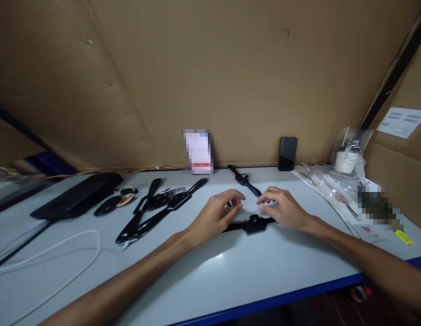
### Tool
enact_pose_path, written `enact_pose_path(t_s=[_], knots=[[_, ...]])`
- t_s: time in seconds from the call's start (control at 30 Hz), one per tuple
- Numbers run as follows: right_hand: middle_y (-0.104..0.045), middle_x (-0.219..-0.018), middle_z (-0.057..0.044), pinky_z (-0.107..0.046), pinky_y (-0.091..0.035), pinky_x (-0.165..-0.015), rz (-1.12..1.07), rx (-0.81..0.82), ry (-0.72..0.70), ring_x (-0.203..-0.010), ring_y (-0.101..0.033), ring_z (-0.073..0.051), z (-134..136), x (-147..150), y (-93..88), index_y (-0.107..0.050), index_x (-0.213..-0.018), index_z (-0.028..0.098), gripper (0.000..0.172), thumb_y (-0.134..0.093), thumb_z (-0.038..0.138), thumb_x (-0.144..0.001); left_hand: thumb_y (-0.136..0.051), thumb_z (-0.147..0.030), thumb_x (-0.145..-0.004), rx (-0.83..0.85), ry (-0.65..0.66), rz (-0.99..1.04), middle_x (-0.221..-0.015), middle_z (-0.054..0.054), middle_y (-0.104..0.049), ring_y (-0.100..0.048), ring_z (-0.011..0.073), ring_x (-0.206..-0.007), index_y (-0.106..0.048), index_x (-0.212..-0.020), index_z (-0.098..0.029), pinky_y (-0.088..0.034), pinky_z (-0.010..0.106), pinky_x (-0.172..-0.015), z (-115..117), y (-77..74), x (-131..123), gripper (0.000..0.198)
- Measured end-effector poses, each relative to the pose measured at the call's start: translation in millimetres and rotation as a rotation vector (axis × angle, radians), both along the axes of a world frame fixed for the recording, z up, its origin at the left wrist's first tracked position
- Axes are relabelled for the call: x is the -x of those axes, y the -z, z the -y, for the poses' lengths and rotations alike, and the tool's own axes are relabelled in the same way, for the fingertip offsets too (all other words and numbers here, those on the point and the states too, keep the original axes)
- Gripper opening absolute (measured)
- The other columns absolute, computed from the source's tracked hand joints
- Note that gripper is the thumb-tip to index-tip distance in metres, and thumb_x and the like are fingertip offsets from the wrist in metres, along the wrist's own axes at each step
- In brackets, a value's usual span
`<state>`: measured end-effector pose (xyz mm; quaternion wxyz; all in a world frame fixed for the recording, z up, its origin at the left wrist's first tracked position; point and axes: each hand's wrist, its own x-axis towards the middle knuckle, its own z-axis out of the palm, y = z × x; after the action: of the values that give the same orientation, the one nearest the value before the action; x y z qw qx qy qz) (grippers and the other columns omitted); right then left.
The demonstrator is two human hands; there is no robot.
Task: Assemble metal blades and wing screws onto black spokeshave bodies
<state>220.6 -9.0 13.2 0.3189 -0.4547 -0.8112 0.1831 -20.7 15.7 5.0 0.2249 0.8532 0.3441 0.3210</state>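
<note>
On the table in front of me lies a black spokeshave (254, 224), its flat middle body facing up and its two handles reaching out sideways. My left hand (224, 208) is over its left handle, fingers curved and thumb apart, with nothing visible between them. Over the right handle, my right hand (281, 208) is held the same way, loosely curled and open. Both hands partly hide the handle ends; whether they touch them I cannot tell. A second spokeshave (244, 179) lies slanted just beyond my hands. More black spokeshaves (162, 210) lie in a loose group to the left.
A phone with a lit screen (199, 151) and a dark phone (287, 154) lean on the cardboard wall (244, 90). Clear plastic bags (329, 190) and a white roll (348, 161) are at right. A black device (77, 194) and white cable (77, 267) lie left.
</note>
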Motion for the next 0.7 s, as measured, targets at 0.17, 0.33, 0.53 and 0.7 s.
enact_pose_path(t_s=[0.17,0.33,0.53,0.7], knots=[[-0.072,-0.096,-0.011,-0.039,-0.045,-0.091,0.392,-0.137,0.198,-0.099,-0.061,-0.025,-25.2,-36.0,-8.4,-0.076,-0.09,0.016,0.017,-0.06,0.012,-0.096,-0.045,-0.026,-0.104,-0.097,0.058,-0.126,-0.097,0.005,-0.069,-0.066,0.0205,-0.085,-0.065,-0.107,-0.021,-0.052,0.035,-0.078,-1.8,8.4,3.9,0.021],[-0.071,-0.116,-0.017,-0.044,-0.045,-0.097,0.648,-0.103,0.234,-0.113,-0.061,-0.032,-33.0,-70.3,-13.7,-0.074,-0.111,0.014,0.021,-0.06,0.013,-0.095,-0.044,-0.028,-0.104,-0.216,-0.03,-0.25,-0.111,0.01,-0.067,-0.062,0.0279,-0.105,-0.063,-0.113,-0.02,-0.052,0.044,-0.09,-17.2,9.8,11.7,0.023],[-0.071,-0.121,-0.014,-0.041,-0.047,-0.097,0.466,-0.089,0.169,-0.112,-0.064,-0.028,-35.5,-63.0,-5.0,-0.068,-0.122,0.016,0.029,-0.058,0.01,-0.096,-0.046,-0.027,-0.103,-0.191,-0.046,-0.331,-0.105,0.01,-0.073,-0.062,0.0286,-0.101,-0.064,-0.109,-0.019,-0.051,0.044,-0.089,-29.6,8.5,19.1,0.021],[-0.07,-0.111,-0.012,-0.037,-0.048,-0.091,0.441,-0.082,0.132,-0.104,-0.063,-0.025,-30.2,-39.1,7.2,-0.069,-0.123,0.015,0.027,-0.063,0.014,-0.097,-0.044,-0.025,-0.103,-0.256,-0.049,-0.351,-0.111,0.012,-0.074,-0.062,0.0306,-0.106,-0.064,-0.116,-0.018,-0.05,0.047,-0.092,-29.3,11.0,20.3,0.024]])
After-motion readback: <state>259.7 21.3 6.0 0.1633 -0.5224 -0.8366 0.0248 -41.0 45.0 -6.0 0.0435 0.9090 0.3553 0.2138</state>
